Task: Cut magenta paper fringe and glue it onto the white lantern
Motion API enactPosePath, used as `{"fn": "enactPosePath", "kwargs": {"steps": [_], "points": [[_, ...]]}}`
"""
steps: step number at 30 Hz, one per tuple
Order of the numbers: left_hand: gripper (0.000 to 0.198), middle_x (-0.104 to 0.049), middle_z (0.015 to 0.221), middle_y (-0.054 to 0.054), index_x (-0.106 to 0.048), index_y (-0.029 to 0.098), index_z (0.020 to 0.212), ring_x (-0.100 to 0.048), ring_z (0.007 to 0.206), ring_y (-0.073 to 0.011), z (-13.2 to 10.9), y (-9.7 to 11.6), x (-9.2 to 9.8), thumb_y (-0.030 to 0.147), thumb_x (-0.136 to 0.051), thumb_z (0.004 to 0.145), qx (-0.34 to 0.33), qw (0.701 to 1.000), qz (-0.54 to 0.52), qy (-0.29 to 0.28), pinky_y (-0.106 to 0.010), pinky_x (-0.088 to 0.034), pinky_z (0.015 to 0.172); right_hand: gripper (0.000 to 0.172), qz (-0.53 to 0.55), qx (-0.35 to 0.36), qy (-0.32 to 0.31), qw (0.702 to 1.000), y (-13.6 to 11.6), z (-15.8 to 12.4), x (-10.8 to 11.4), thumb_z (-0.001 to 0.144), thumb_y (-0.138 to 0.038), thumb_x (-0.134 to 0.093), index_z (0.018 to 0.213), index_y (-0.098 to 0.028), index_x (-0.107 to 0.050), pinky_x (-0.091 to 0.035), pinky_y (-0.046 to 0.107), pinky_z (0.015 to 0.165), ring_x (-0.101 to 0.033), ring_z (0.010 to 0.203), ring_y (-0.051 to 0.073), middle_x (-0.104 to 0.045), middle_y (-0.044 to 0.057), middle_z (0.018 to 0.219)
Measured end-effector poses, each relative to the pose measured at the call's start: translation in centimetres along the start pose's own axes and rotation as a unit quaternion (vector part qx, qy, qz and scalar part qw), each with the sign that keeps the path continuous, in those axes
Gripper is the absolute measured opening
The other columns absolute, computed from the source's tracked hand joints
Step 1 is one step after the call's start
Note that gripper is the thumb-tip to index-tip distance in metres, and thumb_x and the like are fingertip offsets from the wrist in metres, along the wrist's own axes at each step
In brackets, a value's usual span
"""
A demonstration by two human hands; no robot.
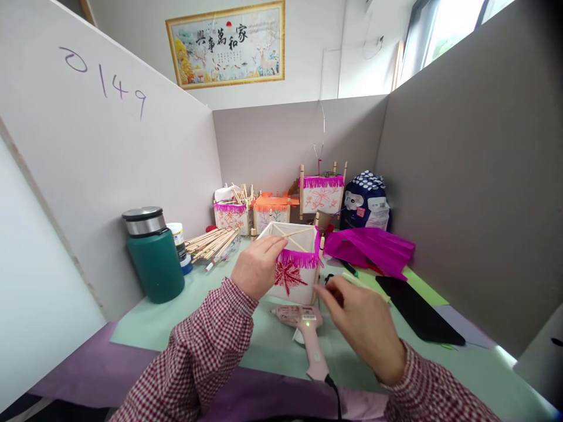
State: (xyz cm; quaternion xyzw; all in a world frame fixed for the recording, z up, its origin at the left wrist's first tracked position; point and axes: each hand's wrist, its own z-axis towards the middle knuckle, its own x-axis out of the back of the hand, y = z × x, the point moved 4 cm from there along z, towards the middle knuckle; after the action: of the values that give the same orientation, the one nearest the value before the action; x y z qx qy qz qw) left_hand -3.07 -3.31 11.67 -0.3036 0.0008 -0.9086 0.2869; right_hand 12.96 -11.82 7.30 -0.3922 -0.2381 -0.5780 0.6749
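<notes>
A white paper lantern (292, 287) on a wooden-stick frame stands in the middle of the table, its top uncovered. Magenta fringe runs along its upper edge, and a red star-shaped burst is drawn on the front. My left hand (259, 266) grips its upper left edge, fingers lying over the rim. Beside the lower right corner post is my right hand (358, 313), its fingers curled and the thumb tip at the post. What its fingertips pinch, if anything, is too small to tell. Just in front of the lantern lies a pink glue gun (310, 337), its small light lit.
A green bottle (156, 258) stands left, near a bundle of wooden sticks (215, 243). Finished-looking lanterns (322, 199) line the back beside a dark blue package (365, 202). Magenta crepe paper (373, 246) and a black phone-like slab (420, 310) lie right. The glue gun's cord (335, 395) runs toward me.
</notes>
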Motion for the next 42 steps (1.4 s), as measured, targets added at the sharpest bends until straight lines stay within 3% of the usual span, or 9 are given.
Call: {"fn": "enactPosePath", "kwargs": {"steps": [4, 8, 11, 14, 19, 24, 30, 38, 42], "points": [[0.035, -0.067, 0.098, -0.012, -0.061, 0.010, 0.103, -0.062, 0.092, -0.0221, -0.3, 0.0, -0.6, 0.001, -0.043, 0.074, 0.000, 1.000, 0.011, -0.026, -0.041, -0.052, 0.082, 0.028, -0.011, 0.009, 0.049, 0.999, 0.9, 2.1, 0.7, 0.085, -0.047, -0.049, 0.080, -0.020, -0.058, -0.028, 0.025, 0.051, -0.059, 0.058, 0.017, -0.065, 0.001, 0.064], [0.049, -0.059, 0.119, -0.012, -0.054, 0.014, 0.117, -0.056, 0.108, -0.0205, -0.2, -0.5, 0.1, -0.001, -0.040, 0.073, 0.020, 0.999, -0.034, -0.032, -0.040, -0.049, 0.090, 0.029, 0.000, 0.029, 0.041, 0.999, 1.1, 2.3, 0.7, 0.084, -0.045, -0.052, 0.072, -0.019, -0.057, -0.027, 0.026, 0.050, -0.056, 0.053, 0.016, -0.061, 0.001, 0.057], [0.052, -0.053, 0.127, -0.011, -0.051, 0.014, 0.122, -0.050, 0.116, -0.0182, 0.1, -1.0, 1.5, -0.002, -0.036, 0.075, 0.041, 0.997, -0.065, 0.012, -0.039, -0.044, 0.095, 0.030, 0.066, 0.081, 0.078, 0.991, -0.7, 2.1, 1.9, 0.089, -0.039, -0.045, 0.072, -0.019, -0.058, -0.033, 0.026, 0.053, -0.055, 0.054, 0.014, -0.061, 0.001, 0.060], [0.039, -0.064, 0.108, -0.009, -0.058, 0.014, 0.111, -0.054, 0.102, -0.0197, 0.2, -1.3, 2.0, 0.001, -0.039, 0.079, 0.056, 0.998, -0.015, 0.039, -0.040, -0.046, 0.089, 0.023, 0.080, 0.172, 0.106, 0.976, -3.7, 2.7, 2.4, 0.091, -0.029, -0.042, 0.086, -0.017, -0.062, -0.041, 0.028, 0.068, -0.058, 0.075, 0.017, -0.065, 0.006, 0.081], [0.025, -0.067, 0.090, -0.008, -0.065, 0.016, 0.096, -0.053, 0.084, -0.0217, -0.3, -1.3, 0.7, 0.009, -0.044, 0.083, 0.069, 0.991, 0.112, -0.014, -0.040, -0.044, 0.078, 0.033, -0.037, 0.231, 0.119, 0.965, -7.2, 5.0, -0.4, 0.088, -0.015, -0.042, 0.118, -0.009, -0.053, -0.039, 0.039, 0.090, -0.051, 0.104, 0.024, -0.059, 0.016, 0.113], [0.026, -0.067, 0.094, -0.008, -0.064, 0.017, 0.098, -0.052, 0.088, -0.0229, -1.4, -1.5, 0.3, 0.011, -0.045, 0.083, 0.074, 0.990, 0.120, -0.012, -0.041, -0.042, 0.080, 0.039, -0.085, 0.233, 0.096, 0.964, -7.4, 5.4, -3.2, 0.086, -0.011, -0.040, 0.124, -0.004, -0.049, -0.034, 0.042, 0.099, -0.049, 0.109, 0.025, -0.057, 0.019, 0.117], [0.041, -0.065, 0.105, -0.009, -0.058, 0.015, 0.114, -0.053, 0.093, -0.0216, -1.3, -2.5, 1.3, 0.004, -0.039, 0.079, 0.088, 0.993, 0.056, 0.051, -0.040, -0.043, 0.084, 0.039, -0.057, 0.239, 0.107, 0.964, -7.7, 5.5, -2.8, 0.087, -0.013, -0.040, 0.124, -0.006, -0.049, -0.032, 0.042, 0.101, -0.047, 0.114, 0.025, -0.053, 0.019, 0.123], [0.041, -0.062, 0.107, -0.009, -0.055, 0.016, 0.114, -0.054, 0.100, -0.0209, -1.5, -3.1, 2.0, 0.005, -0.038, 0.079, 0.140, 0.982, 0.031, 0.119, -0.041, -0.043, 0.091, 0.030, -0.049, 0.241, 0.028, 0.969, -10.1, 6.6, -2.8, 0.087, -0.010, -0.036, 0.110, -0.007, -0.055, -0.040, 0.042, 0.085, -0.054, 0.093, 0.024, -0.061, 0.017, 0.099], [0.032, -0.062, 0.102, -0.009, -0.058, 0.016, 0.106, -0.058, 0.095, -0.0188, -1.5, -4.0, 2.4, 0.007, -0.041, 0.081, 0.201, 0.967, -0.018, 0.155, -0.037, -0.047, 0.085, 0.031, -0.036, 0.242, 0.060, 0.968, -10.0, 6.6, -2.7, 0.089, -0.012, -0.035, 0.114, -0.009, -0.053, -0.037, 0.042, 0.087, -0.050, 0.100, 0.024, -0.057, 0.017, 0.110]]}}
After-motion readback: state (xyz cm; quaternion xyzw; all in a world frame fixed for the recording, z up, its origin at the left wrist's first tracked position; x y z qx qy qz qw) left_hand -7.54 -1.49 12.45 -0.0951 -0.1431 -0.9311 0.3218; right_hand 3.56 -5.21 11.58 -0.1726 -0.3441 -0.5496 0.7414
